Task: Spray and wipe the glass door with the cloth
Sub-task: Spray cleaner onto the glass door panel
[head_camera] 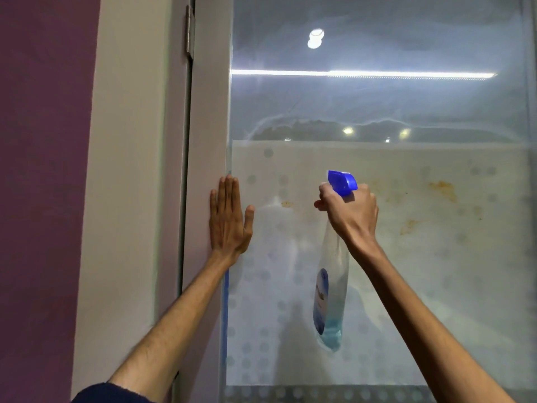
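The glass door (406, 112) fills the right of the view, clear on top and frosted with dots lower down, with orange-brown stains (443, 190) on the frosted band. My right hand (351, 213) grips the neck of a clear spray bottle (331, 286) with a blue trigger head (342, 181); a little blue liquid sits at its bottom. The nozzle points at the glass to the left. My left hand (228, 219) lies flat, fingers together, against the door's frame edge. No cloth is in view.
A pale door frame (136, 199) with a metal hinge (190, 33) runs up the left of the glass. A purple wall (43, 170) lies further left. Ceiling lights reflect in the upper glass.
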`<action>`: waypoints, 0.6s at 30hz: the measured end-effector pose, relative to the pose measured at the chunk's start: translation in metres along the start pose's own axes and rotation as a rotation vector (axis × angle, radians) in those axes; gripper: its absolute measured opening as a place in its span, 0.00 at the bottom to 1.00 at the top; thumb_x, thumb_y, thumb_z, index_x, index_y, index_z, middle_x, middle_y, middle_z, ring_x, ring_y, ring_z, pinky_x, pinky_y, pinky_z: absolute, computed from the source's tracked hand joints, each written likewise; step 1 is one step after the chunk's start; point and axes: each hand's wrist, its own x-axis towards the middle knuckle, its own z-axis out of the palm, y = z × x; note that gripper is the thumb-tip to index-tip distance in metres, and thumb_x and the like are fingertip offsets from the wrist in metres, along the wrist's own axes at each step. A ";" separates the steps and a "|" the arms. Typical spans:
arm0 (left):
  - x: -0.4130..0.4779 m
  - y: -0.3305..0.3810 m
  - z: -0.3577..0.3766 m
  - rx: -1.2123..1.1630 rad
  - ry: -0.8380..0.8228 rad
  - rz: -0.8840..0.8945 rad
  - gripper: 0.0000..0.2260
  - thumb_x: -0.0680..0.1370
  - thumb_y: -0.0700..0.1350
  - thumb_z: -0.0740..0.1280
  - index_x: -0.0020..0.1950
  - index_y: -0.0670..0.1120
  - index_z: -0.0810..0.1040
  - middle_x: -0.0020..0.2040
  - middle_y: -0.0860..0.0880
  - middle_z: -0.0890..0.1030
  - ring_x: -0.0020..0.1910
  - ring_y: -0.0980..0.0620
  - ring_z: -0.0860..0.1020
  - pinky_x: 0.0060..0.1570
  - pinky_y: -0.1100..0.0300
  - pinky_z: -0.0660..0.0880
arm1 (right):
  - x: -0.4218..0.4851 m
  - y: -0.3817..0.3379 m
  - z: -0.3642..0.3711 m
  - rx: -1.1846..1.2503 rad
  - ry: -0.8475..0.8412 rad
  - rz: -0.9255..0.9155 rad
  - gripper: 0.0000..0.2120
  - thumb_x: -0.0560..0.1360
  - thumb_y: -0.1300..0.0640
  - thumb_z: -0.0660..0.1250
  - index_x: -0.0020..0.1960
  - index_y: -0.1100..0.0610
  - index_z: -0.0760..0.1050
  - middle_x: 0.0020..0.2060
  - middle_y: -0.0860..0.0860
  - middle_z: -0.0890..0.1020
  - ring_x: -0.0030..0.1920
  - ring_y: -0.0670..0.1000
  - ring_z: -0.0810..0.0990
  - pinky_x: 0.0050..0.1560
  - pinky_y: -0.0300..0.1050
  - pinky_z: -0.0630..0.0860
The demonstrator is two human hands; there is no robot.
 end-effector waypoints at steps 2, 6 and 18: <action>0.000 0.000 0.000 0.005 0.005 -0.001 0.30 0.82 0.53 0.48 0.80 0.39 0.50 0.81 0.42 0.50 0.80 0.48 0.47 0.79 0.47 0.46 | 0.001 0.004 -0.005 0.020 -0.002 0.033 0.18 0.75 0.49 0.66 0.30 0.56 0.78 0.28 0.49 0.84 0.35 0.51 0.83 0.43 0.46 0.77; 0.002 0.001 0.001 0.015 -0.003 -0.002 0.30 0.82 0.53 0.48 0.80 0.39 0.49 0.81 0.42 0.50 0.80 0.48 0.47 0.79 0.48 0.45 | 0.001 0.006 -0.016 -0.012 0.021 0.049 0.19 0.75 0.50 0.65 0.32 0.62 0.77 0.23 0.50 0.81 0.24 0.46 0.79 0.35 0.41 0.71; -0.007 0.009 0.001 0.001 -0.019 0.001 0.31 0.82 0.54 0.49 0.80 0.37 0.49 0.81 0.40 0.49 0.80 0.45 0.47 0.78 0.46 0.40 | 0.009 0.035 -0.053 0.121 -0.076 0.124 0.14 0.72 0.49 0.68 0.33 0.57 0.79 0.28 0.51 0.84 0.34 0.54 0.86 0.52 0.61 0.81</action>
